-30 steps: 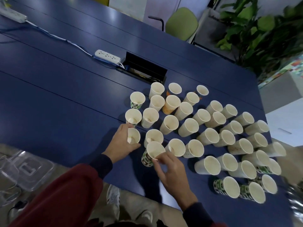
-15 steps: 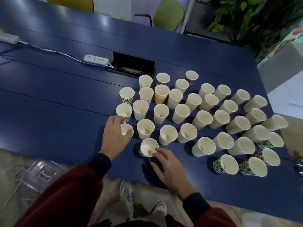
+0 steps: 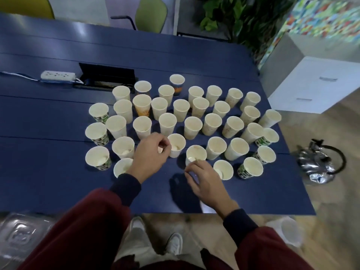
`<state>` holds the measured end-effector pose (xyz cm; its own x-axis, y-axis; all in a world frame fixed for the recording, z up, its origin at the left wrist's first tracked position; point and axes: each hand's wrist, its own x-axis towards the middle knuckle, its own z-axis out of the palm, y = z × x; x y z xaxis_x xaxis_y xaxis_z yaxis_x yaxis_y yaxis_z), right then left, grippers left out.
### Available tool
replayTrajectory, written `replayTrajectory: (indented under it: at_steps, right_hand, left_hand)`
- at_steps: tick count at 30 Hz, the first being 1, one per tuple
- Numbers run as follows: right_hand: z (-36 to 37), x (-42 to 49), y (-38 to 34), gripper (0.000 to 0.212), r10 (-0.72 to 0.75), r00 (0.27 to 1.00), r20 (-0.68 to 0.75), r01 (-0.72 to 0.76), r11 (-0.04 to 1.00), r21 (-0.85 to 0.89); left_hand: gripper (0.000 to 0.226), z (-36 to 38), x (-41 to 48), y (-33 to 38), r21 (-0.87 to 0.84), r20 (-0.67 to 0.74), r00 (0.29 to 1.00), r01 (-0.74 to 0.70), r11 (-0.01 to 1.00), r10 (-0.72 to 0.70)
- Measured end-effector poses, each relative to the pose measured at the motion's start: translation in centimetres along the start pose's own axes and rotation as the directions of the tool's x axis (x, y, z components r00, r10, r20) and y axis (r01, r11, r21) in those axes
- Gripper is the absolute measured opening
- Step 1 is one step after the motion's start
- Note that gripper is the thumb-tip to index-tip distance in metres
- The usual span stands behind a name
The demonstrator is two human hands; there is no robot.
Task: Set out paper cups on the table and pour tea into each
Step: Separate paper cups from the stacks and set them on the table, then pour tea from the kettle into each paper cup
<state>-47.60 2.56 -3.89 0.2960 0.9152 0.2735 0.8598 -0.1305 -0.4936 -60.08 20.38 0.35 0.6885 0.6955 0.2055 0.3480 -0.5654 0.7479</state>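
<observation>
Several white paper cups (image 3: 211, 124) stand upright in rough rows on the blue table (image 3: 48, 172); a few have green printed sides (image 3: 249, 169) and some hold a small pale lump. My left hand (image 3: 150, 155) hovers over the front rows with fingers curled, pinching at a mostly hidden cup right beside another cup (image 3: 176, 145). My right hand (image 3: 204, 181) is lower and to the right, its thumb and fingertips around the near side of a front cup (image 3: 195, 154). A shiny metal kettle (image 3: 319, 162) with a black handle sits past the table's right edge.
A white power strip (image 3: 58, 76) and an open black cable box (image 3: 107, 75) lie behind the cups. A white cabinet (image 3: 315, 84) and plants stand at the right, a green chair (image 3: 151, 14) at the far side. A clear plastic container (image 3: 19, 234) lies at the lower left.
Both hands have moved right along the front rows, from the leftmost front cups to cups nearer the middle. The view has swung right, bringing the kettle and cabinet into sight.
</observation>
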Motion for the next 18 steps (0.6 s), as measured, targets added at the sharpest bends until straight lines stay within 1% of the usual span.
replayTrajectory:
  at_steps: [2,5,7,9,13,16,18]
  right_hand:
    - [-1.7,-0.5,1.4,0.013,0.074,0.997,-0.012,-0.074,0.997,-0.010]
    - [-4.4,-0.7,3.1,0.019,0.162,0.986,-0.046,-0.162,0.987,-0.001]
    - [-6.4,-1.0,4.3,0.017,0.237,0.968,-0.086,-0.237,0.971,0.002]
    - [-8.4,-1.7,5.4,0.012,0.318,0.938,-0.141,-0.321,0.947,0.002]
    - [-12.6,-3.9,8.3,0.016,0.444,0.857,-0.260,-0.459,0.888,0.005]
    - [-15.8,-5.4,10.7,0.010,0.486,0.794,-0.365,-0.522,0.853,-0.001]
    - [-17.8,-6.3,12.7,0.005,0.507,0.760,-0.406,-0.564,0.826,-0.024]
  left_hand:
    - [0.009,1.9,0.8,1.6,-0.030,0.072,0.997,-0.041,0.999,0.043]
    - [0.008,4.0,2.8,3.5,-0.064,0.140,0.987,-0.075,0.995,0.083]
    - [0.007,5.5,4.9,4.9,-0.064,0.188,0.975,-0.107,0.992,0.117]
    - [0.007,7.3,6.9,6.8,-0.088,0.242,0.955,-0.154,0.984,0.171]
    - [0.006,11.2,9.5,11.1,-0.160,0.339,0.902,-0.226,0.961,0.269]
    - [0.006,13.9,11.0,14.1,-0.183,0.400,0.852,-0.287,0.940,0.338]
    - [0.007,15.7,11.8,16.1,-0.186,0.418,0.834,-0.308,0.933,0.359]
